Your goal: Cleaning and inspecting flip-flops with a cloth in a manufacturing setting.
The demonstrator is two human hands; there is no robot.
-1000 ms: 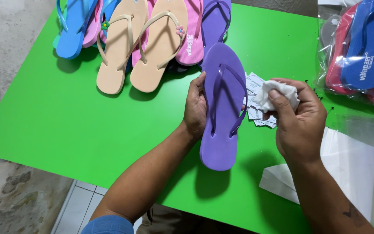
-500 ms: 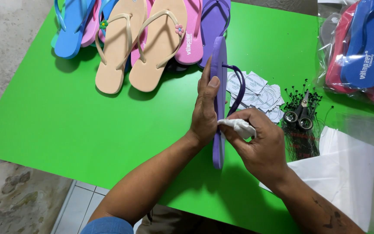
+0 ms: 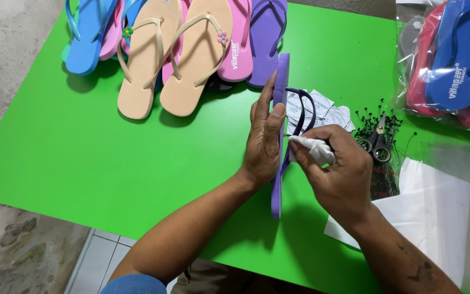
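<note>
Standing edge-on, purple flip-flop point(image 3: 279, 136) seems clean.

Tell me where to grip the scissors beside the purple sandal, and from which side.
Take the scissors by the two finger loops at the near end, coming from the near side. The blades point away and they lie flat on a pile of black tag pins, so the loops are the clearest hold.

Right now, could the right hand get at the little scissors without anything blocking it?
Probably yes. The scissors lie in the open on the green table, just beyond the right hand, with nothing between them. But that hand is holding a white cloth, which it might have to drop first.
</note>
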